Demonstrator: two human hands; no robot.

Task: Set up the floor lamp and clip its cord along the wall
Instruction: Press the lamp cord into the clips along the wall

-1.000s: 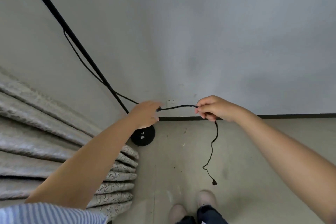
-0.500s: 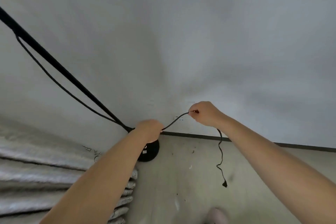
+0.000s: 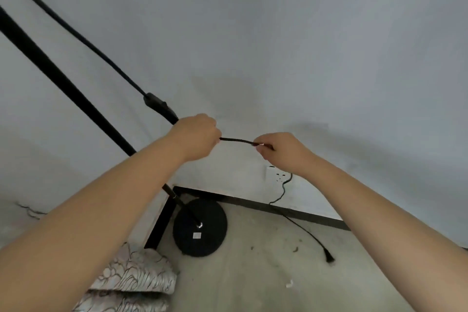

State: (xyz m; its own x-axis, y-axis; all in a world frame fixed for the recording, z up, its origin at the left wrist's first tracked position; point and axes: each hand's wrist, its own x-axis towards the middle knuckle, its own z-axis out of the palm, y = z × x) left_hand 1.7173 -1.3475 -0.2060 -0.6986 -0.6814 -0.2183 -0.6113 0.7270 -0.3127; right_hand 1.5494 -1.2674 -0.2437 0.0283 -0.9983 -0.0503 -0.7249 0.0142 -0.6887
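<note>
Clearly the cord (image 3: 236,140) is thin, light and limp, so it should be pinched close on either side of the clip spot. The left hand (image 3: 196,135) and right hand (image 3: 277,151) each clench it against the wall (image 3: 304,58). A second ago they held it lower, wider apart.

Head camera, one wide view, looking forward and down at the wall.
It sits close above both forearms, which reach in from the bottom corners; the grey wall (image 3: 278,45) fills the upper frame, the baseboard (image 3: 253,202) and concrete floor (image 3: 253,273) lie below, and the edges bend straight lines.
</note>
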